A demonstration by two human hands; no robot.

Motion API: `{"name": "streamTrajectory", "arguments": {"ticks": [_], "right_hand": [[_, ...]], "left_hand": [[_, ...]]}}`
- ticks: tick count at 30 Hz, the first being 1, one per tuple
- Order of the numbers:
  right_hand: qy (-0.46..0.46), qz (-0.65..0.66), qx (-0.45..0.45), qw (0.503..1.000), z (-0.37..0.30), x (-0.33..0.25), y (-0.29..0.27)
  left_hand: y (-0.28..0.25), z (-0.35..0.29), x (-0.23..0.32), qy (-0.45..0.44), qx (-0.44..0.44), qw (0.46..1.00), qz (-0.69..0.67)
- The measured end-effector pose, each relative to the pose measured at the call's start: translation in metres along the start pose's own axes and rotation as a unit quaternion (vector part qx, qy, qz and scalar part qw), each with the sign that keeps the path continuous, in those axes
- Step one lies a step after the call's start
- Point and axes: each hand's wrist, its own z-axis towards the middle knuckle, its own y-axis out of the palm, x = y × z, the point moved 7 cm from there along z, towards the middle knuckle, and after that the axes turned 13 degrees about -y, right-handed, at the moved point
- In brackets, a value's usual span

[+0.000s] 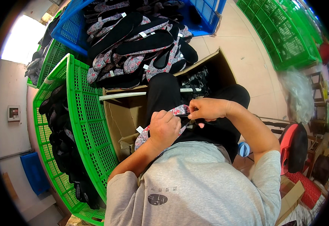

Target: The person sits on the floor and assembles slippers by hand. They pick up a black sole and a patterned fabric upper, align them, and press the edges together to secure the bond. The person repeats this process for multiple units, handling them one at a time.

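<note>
A slipper with floral fabric and black parts (pixel 142 139) lies across my lap, a small white tag at its left end. My left hand (pixel 164 129) is closed over its middle, with the back of the hand up. At the slipper's right end my right hand (pixel 208 109) pinches a black part near the floral edge with thumb and forefinger. Whether a small tool or thread sits between those fingertips is hidden. Ahead of my knees lies a big pile of similar slippers (pixel 145 43), black soles and floral uppers mixed, many with white tags.
A cardboard box (pixel 123 115) stands between my legs, a white rod (pixel 123 96) across it and black scraps inside. On the left is a green crate (pixel 83 113) of dark items; a blue crate (pixel 68 32) is ahead. Green crates (pixel 281 34) stand far right, a red-black stool (pixel 294 148) nearer.
</note>
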Motion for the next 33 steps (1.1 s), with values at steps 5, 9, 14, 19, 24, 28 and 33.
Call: {"name": "streamTrajectory", "arguments": {"ticks": [5,9,14,19,24,28,33], "right_hand": [[-0.033,0.067,-0.017,0.997,-0.008,0.003,0.000],[-0.140,0.265,0.061,0.952,-0.021,0.012,-0.002],[-0.166,0.376,0.248,0.877,0.005,0.094,0.030],[-0.123,0.493,0.343,0.790,0.023,0.124,0.070],[-0.133,0.549,0.322,0.760,0.026,0.114,0.080],[-0.150,0.565,0.302,0.753,0.030,0.116,0.083],[-0.147,0.574,0.292,0.751,0.031,0.123,0.087]], "left_hand": [[-0.012,0.005,0.001,-0.025,0.017,0.998,-0.062],[-0.028,0.015,-0.025,-0.131,0.026,0.981,-0.138],[-0.031,0.036,-0.041,-0.177,0.041,0.970,-0.164],[-0.015,0.061,-0.038,-0.122,0.030,0.984,-0.128],[0.024,0.082,-0.023,-0.068,-0.026,0.991,-0.114],[0.070,0.100,-0.023,0.006,-0.080,0.993,-0.083],[0.095,0.114,-0.031,-0.030,-0.166,0.985,-0.029]]}}
